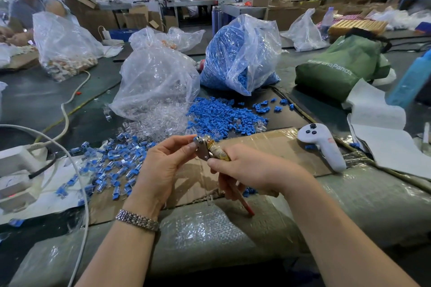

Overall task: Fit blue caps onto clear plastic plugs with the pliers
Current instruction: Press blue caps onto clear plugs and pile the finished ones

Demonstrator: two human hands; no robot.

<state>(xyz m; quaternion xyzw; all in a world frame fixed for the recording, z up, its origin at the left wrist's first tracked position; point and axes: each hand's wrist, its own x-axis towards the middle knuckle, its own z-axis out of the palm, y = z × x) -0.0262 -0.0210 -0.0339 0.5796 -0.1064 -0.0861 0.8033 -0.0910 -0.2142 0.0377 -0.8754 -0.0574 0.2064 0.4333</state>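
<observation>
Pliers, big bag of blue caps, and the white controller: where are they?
pliers point(205, 149): head view, on the metal head between the hands.
bag of blue caps point(235, 58): head view, on the bag's front.
white controller point(325, 144): head view, on its handle.

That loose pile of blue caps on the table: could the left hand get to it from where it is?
Probably yes. The blue caps lie just beyond the left hand with nothing between, though its fingertips are busy at the pliers.

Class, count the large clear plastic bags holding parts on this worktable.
4: bag of clear plugs centre, bag of blue caps beside it, one holding orange pieces left, another behind. More may be hidden.
</observation>
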